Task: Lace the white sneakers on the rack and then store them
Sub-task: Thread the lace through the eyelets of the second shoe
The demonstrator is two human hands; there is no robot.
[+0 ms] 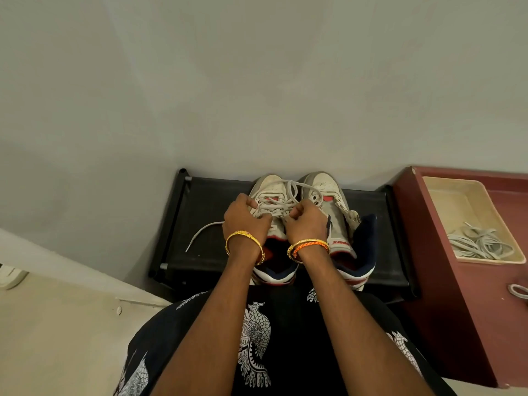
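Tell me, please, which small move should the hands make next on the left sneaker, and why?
Probably draw the lace snug: both the left hand and right hand pinch it over the left sneaker, a loop arches above, and one end trails on the rack.

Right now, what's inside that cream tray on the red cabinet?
The cream tray holds a loose tangle of pale shoelaces at its near end. Whatever lies beneath that pile is covered.

There is one view only, from the person's head. It looks steeply down and forward, close above the low black fabric shoe rack [205,224] against the pale wall [257,81].
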